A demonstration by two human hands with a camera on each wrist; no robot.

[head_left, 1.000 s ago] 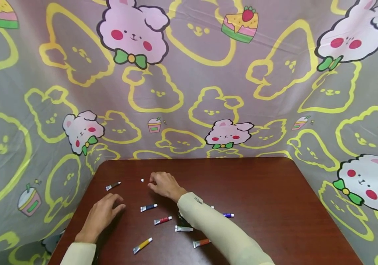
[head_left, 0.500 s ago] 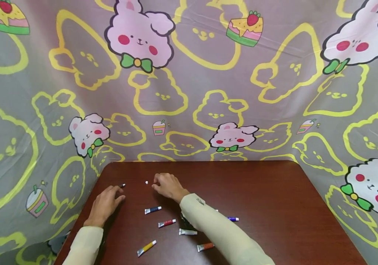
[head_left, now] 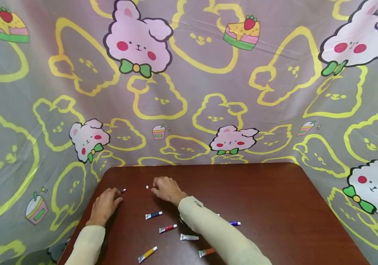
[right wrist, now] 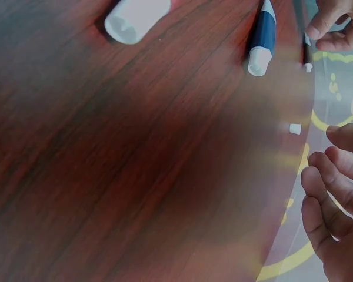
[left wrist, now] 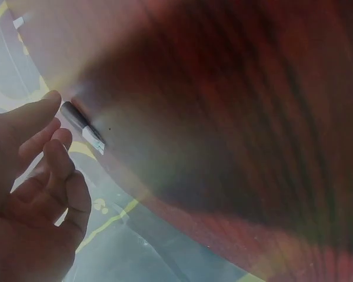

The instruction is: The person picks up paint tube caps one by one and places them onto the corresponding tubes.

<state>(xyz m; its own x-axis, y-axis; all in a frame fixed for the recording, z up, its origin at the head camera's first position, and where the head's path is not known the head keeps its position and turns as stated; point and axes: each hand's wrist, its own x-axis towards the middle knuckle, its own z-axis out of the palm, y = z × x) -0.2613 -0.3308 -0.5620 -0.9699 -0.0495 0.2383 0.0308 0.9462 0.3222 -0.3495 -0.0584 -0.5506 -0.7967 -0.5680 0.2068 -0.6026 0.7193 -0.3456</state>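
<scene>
My left hand [head_left: 104,208] is at the far left of the table, its fingers loosely bent beside a dark paint tube [left wrist: 75,114]. In the head view that hand hides most of the tube, leaving its white-capped end visible. The left wrist view shows the thumb and fingers apart, with the tube lying just beyond their tips. My right hand [head_left: 167,190] hovers near a small loose white cap [head_left: 147,187], its fingers relaxed. From the right wrist view, a gap separates the right fingertips from that cap, and nothing lies between them.
Several more paint tubes lie nearer: dark blue [head_left: 154,215], red [head_left: 168,228], white [head_left: 189,237], yellow [head_left: 148,254], orange [head_left: 206,252] and violet-blue [head_left: 234,223]. The right sleeve [head_left: 215,228] partly covers some. Patterned cloth [head_left: 189,84] surrounds the brown table [head_left: 268,206].
My left hand has moved forward to the dark tube and now covers most of it in the head view. The right hand stays about where it was by the white cap.
</scene>
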